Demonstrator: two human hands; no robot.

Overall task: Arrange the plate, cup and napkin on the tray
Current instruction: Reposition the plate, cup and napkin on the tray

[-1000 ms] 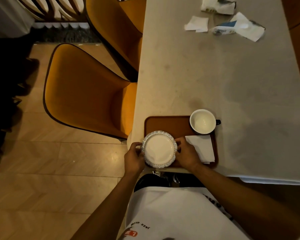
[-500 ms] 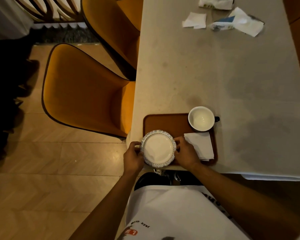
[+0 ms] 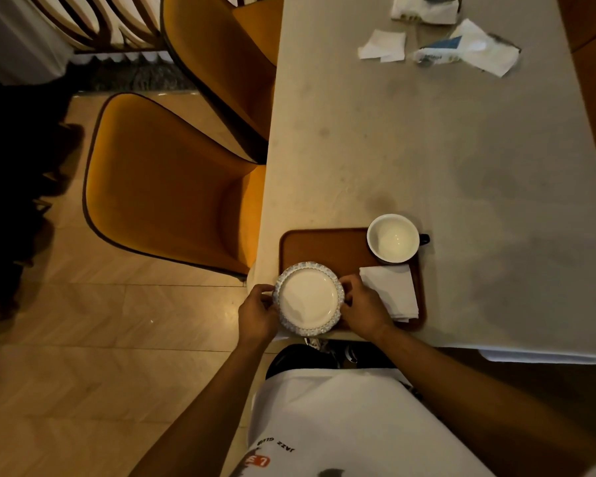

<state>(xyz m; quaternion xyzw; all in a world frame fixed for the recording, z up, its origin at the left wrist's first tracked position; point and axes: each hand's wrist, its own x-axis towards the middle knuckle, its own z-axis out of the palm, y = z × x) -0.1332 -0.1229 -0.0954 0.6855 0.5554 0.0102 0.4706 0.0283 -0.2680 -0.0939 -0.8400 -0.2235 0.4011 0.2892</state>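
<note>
A small white plate (image 3: 308, 298) with a patterned rim is over the near-left corner of the brown tray (image 3: 324, 246), at the table's near-left corner. My left hand (image 3: 257, 313) grips the plate's left rim and my right hand (image 3: 363, 309) grips its right rim. I cannot tell whether the plate rests on the tray or is held just above it. A white cup (image 3: 393, 238) with a dark handle stands at the tray's far-right corner. A folded white napkin (image 3: 391, 290) lies on the tray's right side, just beyond my right hand.
The grey table (image 3: 427, 149) stretches away, with crumpled papers and packets (image 3: 461, 46) at its far end. Two orange chairs (image 3: 166, 187) stand along the left side. Wooden floor lies to the left.
Both hands still hold the plate at the tray's near-left corner. The whole scene shifts slightly in the frame as my head moves; the cup and napkin stay put.
</note>
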